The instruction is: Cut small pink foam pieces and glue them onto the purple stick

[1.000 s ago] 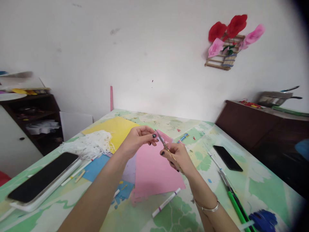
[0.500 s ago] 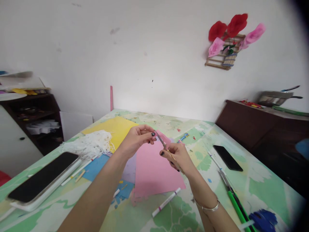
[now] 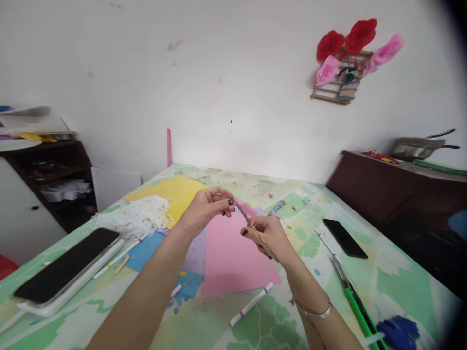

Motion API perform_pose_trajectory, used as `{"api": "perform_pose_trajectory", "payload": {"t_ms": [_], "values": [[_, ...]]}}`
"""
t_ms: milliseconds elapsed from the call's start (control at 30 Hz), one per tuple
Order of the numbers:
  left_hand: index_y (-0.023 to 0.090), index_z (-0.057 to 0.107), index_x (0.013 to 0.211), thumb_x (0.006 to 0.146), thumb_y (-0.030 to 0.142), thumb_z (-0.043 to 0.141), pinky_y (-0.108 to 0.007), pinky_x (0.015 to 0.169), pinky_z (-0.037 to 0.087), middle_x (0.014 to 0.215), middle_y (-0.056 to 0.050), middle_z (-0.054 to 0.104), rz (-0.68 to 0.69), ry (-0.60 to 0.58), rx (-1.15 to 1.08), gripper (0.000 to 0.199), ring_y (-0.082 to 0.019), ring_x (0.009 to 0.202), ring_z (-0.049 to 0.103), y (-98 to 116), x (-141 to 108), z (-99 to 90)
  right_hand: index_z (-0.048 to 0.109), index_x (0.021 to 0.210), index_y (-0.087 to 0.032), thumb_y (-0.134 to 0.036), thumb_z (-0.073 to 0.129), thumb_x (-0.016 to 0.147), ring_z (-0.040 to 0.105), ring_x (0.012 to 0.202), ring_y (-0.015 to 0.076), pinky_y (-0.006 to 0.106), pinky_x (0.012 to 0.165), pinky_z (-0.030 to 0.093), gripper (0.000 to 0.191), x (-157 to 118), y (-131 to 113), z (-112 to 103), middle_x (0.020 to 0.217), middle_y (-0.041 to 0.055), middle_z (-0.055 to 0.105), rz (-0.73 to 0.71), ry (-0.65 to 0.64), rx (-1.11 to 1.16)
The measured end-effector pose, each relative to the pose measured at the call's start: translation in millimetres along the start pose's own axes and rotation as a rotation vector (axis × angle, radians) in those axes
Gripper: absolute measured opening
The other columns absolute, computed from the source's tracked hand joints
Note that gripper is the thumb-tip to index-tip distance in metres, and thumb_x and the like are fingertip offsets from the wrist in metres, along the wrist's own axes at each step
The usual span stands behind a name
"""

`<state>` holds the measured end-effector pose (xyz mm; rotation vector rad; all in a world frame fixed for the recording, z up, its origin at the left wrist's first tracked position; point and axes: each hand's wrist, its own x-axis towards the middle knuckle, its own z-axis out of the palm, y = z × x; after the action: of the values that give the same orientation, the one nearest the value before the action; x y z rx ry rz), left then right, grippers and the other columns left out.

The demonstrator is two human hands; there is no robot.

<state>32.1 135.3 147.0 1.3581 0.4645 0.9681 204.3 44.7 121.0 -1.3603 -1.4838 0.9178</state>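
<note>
My left hand (image 3: pixel 211 206) is closed, its thumb and fingers pinching a small pink paper piece (image 3: pixel 236 200) above the table. My right hand (image 3: pixel 268 236) grips small scissors (image 3: pixel 243 212) with gold-coloured handles. Their blades point up and left and meet the pink piece beside my left fingertips. Whether the blades are parted is too fine to tell. Beneath both hands lies a pink sheet (image 3: pixel 237 262), partly over a lilac sheet (image 3: pixel 195 253). In front of it rests a white marker (image 3: pixel 251 305) with purple bands.
On the left are a phone on a white case (image 3: pixel 67 267), white shredded strands (image 3: pixel 136 216), yellow paper (image 3: pixel 178 194) and blue paper (image 3: pixel 148 253). On the right lie a black phone (image 3: pixel 345 238), a green-handled cutting tool (image 3: pixel 357 306) and a dark blue object (image 3: pixel 397 333).
Hands and scissors stay almost in place. The pink piece at the blades has shifted slightly in angle; the whole view has moved a little.
</note>
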Motion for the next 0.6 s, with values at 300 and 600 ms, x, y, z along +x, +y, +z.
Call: {"api": "perform_pose_trajectory", "payload": {"t_ms": [300, 600], "values": [[0.013, 0.063, 0.080, 0.070, 0.017, 0.072, -0.025, 0.057, 0.042, 0.067, -0.003, 0.065, 0.004, -0.007, -0.002, 0.014, -0.011, 0.058, 0.058, -1.8, 0.9, -2.1, 0.047, 0.058, -0.019, -0.047, 0.072, 0.069, 0.028, 0.029, 0.0050, 0.018, 0.030, 0.017, 0.039, 0.8, -0.7, 0.3, 0.037, -0.0097, 0.031, -0.004, -0.001, 0.000], [0.013, 0.063, 0.081, 0.070, 0.017, 0.073, -0.026, 0.058, 0.044, 0.068, -0.003, 0.067, 0.014, -0.006, -0.021, 0.016, -0.012, 0.058, 0.061, -3.4, 0.8, -1.6, 0.048, 0.058, -0.018, -0.045, 0.073, 0.069, 0.028, 0.029, 0.0047, 0.018, 0.030, 0.016, 0.038, 0.8, -0.2, 1.1, 0.037, -0.0097, 0.030, -0.022, 0.016, -0.003]]}}
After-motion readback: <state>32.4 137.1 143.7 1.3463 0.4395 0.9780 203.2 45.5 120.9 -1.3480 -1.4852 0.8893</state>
